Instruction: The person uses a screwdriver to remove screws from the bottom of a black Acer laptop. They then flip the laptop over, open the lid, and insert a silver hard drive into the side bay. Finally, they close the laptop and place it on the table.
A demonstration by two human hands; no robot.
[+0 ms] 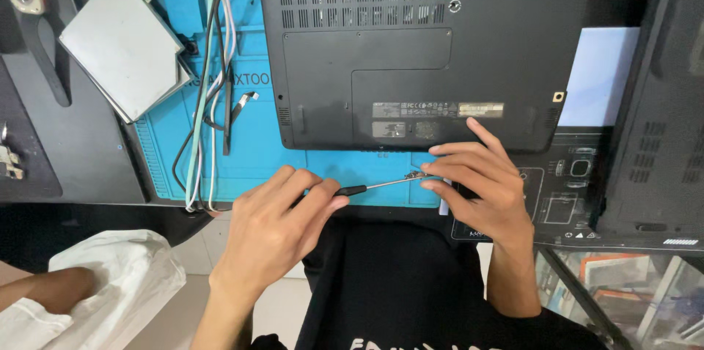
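Note:
A black laptop [440, 42] lies bottom side up on a blue work mat [249, 145]. My left hand [275, 229] grips the black handle of a thin screwdriver [378, 186] near the mat's front edge. Its metal shaft points right toward my right hand [480, 185]. The fingertips of my right hand pinch the screwdriver's tip, maybe with a small part, just below the laptop's front edge. What sits between those fingers is too small to tell.
A silver flat drive [125, 46] rests at the mat's upper left. A bundle of cables [209, 101] runs down the mat's left side. Another dark laptop base [660, 101] stands at the right. White cloth [110, 284] lies at lower left.

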